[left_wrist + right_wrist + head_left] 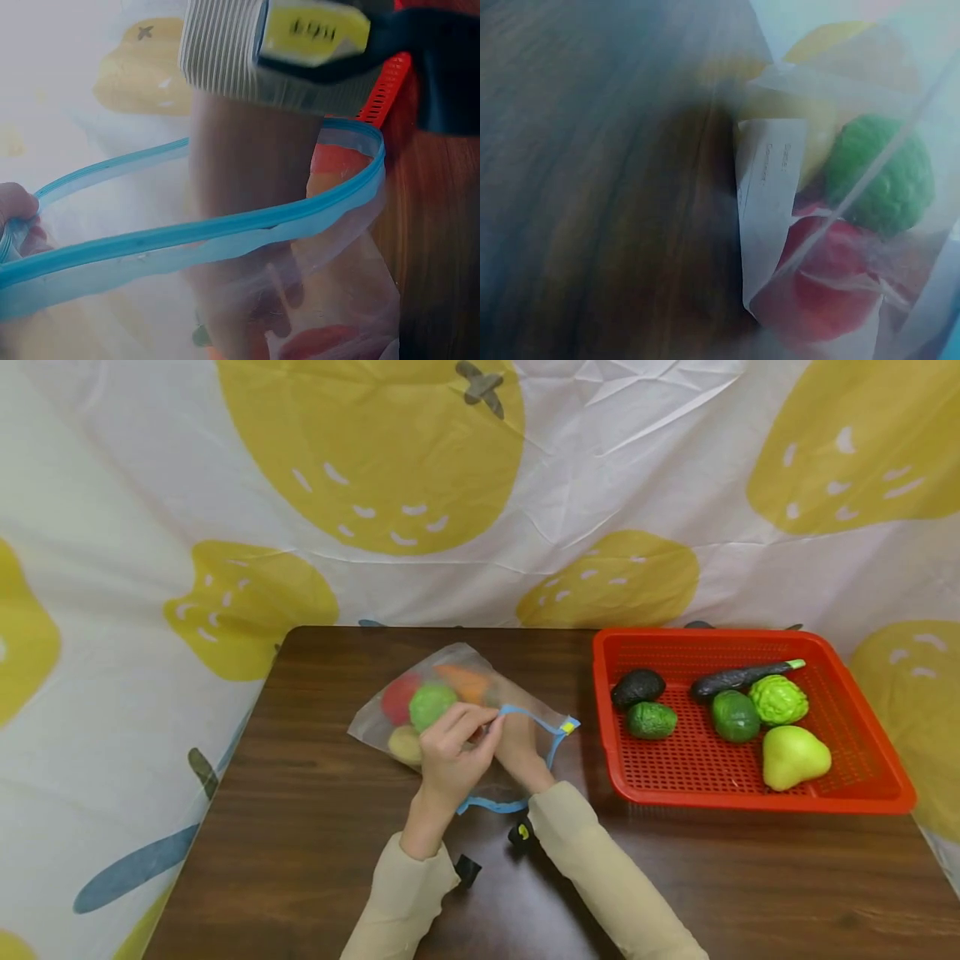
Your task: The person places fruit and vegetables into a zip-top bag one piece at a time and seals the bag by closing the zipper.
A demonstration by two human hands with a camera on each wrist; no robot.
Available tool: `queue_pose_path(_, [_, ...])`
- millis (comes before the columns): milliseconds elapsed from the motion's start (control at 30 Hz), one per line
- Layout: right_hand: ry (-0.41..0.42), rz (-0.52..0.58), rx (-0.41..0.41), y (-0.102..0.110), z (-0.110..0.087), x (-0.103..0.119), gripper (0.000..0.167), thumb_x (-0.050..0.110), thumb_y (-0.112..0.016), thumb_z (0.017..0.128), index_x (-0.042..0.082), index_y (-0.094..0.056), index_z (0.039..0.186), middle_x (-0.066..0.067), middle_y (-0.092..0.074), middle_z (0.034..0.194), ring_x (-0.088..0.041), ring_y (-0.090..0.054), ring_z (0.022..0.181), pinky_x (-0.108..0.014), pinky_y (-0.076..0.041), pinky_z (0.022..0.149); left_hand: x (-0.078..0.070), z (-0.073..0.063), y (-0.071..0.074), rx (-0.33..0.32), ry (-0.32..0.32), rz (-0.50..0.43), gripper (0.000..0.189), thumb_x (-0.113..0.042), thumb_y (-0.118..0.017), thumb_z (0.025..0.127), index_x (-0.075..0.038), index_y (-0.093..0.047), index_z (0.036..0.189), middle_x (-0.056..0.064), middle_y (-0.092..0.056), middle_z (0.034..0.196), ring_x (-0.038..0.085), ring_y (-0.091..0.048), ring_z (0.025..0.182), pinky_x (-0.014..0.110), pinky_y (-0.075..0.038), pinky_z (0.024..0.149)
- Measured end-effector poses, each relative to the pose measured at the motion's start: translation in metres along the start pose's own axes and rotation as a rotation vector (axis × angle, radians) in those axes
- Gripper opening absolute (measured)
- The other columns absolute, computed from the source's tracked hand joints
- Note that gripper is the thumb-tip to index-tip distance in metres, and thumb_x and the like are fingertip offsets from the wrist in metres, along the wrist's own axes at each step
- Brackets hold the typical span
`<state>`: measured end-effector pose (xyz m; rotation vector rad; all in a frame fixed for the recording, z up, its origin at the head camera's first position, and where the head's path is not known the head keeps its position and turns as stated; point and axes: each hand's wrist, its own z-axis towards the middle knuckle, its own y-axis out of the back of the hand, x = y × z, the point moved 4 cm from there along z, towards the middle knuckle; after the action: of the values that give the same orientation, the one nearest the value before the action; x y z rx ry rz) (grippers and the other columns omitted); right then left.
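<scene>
A clear zip bag (378, 702) with a blue zip edge (225, 229) lies on the table. My left hand (459, 747) pinches the rim of its mouth. My right hand (517, 742) reaches through the mouth into the bag, its fingers (277, 311) blurred behind the plastic. Beside those fingers, inside the bag, is an orange carrot (463, 680). The bag also holds a red round piece (829, 285), a bumpy green one (881, 176) and a yellowish one (405, 744). I cannot tell whether my right fingers grip anything.
At the right stands a red plastic basket (862, 752) with a pear (795, 757), an eggplant (738, 678), a leafy green vegetable (778, 699) and several dark green pieces. The brown wooden table (315, 827) ends at a fruit-print curtain (420, 585). A wrist camera (520, 833) sits under the right cuff.
</scene>
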<state>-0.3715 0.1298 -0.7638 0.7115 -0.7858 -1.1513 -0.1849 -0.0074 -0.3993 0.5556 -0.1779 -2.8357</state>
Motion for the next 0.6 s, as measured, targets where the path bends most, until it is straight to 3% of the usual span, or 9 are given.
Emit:
queue_pose_path(33, [-0.021,0.043,0.042,-0.031,-0.002,-0.012,0.024,0.032,-0.062,0.075,0.020,-0.050,0.057,0.003,-0.045,0.053,-0.018,-0.043,0.044,-0.035,-0.032,0.036,0.000,0.000,0.000,0.000,-0.002,0.002,0.007,-0.001,-0.067,0.081,0.001,-0.068,0.074,0.008,-0.061,0.070,0.015,-0.053,0.054,0.021,-0.045,0.051])
queue_pose_path(100, [-0.064,0.139,0.108,-0.063,-0.003,-0.026,0.024,0.038,-0.062,0.074,0.023,-0.052,0.059,0.004,-0.046,0.054,-0.018,-0.044,0.045,-0.034,-0.032,0.036,0.000,0.001,0.000,0.001,-0.001,0.002,0.009,-0.003,-0.066,0.082,0.001,-0.068,0.074,0.008,-0.061,0.070,0.015,-0.053,0.054,0.021,-0.045,0.050])
queue_pose_path(167, [-0.101,0.191,0.178,-0.046,0.002,-0.019,0.024,0.040,-0.060,0.075,0.023,-0.051,0.059,0.005,-0.046,0.054,-0.016,-0.044,0.045,-0.032,-0.033,0.036,0.001,0.001,0.000,0.001,0.001,0.001,0.010,-0.003,-0.066,0.083,0.000,-0.068,0.074,0.008,-0.061,0.070,0.015,-0.053,0.054,0.021,-0.045,0.050])
queue_pose_path(200, [-0.108,0.193,0.207,-0.024,0.005,-0.010,0.024,0.038,-0.059,0.076,0.022,-0.052,0.059,0.005,-0.046,0.054,-0.016,-0.044,0.045,-0.032,-0.034,0.037,0.001,0.001,0.000,-0.001,-0.001,0.003,0.010,-0.003,-0.066,0.082,0.000,-0.068,0.074,0.008,-0.061,0.070,0.015,-0.054,0.054,0.021,-0.046,0.050])
queue_pose_path(300, [-0.011,0.148,0.167,0.095,0.017,0.037,0.022,0.027,-0.058,0.077,0.018,-0.049,0.059,0.003,-0.044,0.053,-0.016,-0.043,0.044,-0.031,-0.035,0.038,0.002,0.001,0.001,-0.008,0.012,0.002,0.009,-0.003,-0.066,0.082,0.001,-0.068,0.074,0.008,-0.061,0.070,0.015,-0.054,0.054,0.021,-0.046,0.050])
queue_pose_path(367, [0.088,0.189,0.087,0.186,0.022,0.071,0.016,0.018,-0.060,0.077,0.011,-0.052,0.065,-0.002,-0.047,0.057,-0.020,-0.046,0.049,-0.034,-0.040,0.044,0.002,0.002,0.002,-0.013,0.020,0.006,0.008,-0.003,-0.067,0.082,0.001,-0.069,0.075,0.008,-0.062,0.070,0.016,-0.054,0.055,0.022,-0.046,0.050])
queue_pose_path(433, [0.180,0.273,-0.009,0.260,0.021,0.096,0.012,0.012,-0.065,0.074,0.005,-0.055,0.076,-0.006,-0.051,0.067,-0.023,-0.050,0.058,-0.035,-0.043,0.051,0.002,0.002,0.002,-0.014,0.024,0.006,0.007,-0.002,-0.067,0.081,0.001,-0.069,0.076,0.009,-0.062,0.071,0.016,-0.054,0.055,0.022,-0.046,0.049])
queue_pose_path(500, [0.224,0.387,-0.033,0.315,0.016,0.110,0.027,0.007,-0.071,0.073,-0.001,-0.057,0.094,-0.014,-0.056,0.086,-0.030,-0.056,0.076,-0.039,-0.050,0.065,0.002,0.002,0.003,-0.014,0.025,0.010,0.006,-0.001,-0.066,0.080,0.001,-0.069,0.076,0.009,-0.062,0.071,0.016,-0.054,0.054,0.022,-0.046,0.049])
queue_pose_path(600, [0.276,0.523,-0.052,0.355,0.005,0.113,0.041,0.009,-0.075,0.076,0.000,-0.056,0.110,-0.016,-0.058,0.106,-0.030,-0.057,0.095,-0.037,-0.052,0.076,0.004,0.003,0.003,-0.015,0.026,0.013,0.006,-0.002,-0.066,0.081,0.001,-0.070,0.077,0.009,-0.062,0.071,0.016,-0.054,0.054,0.024,-0.047,0.048])
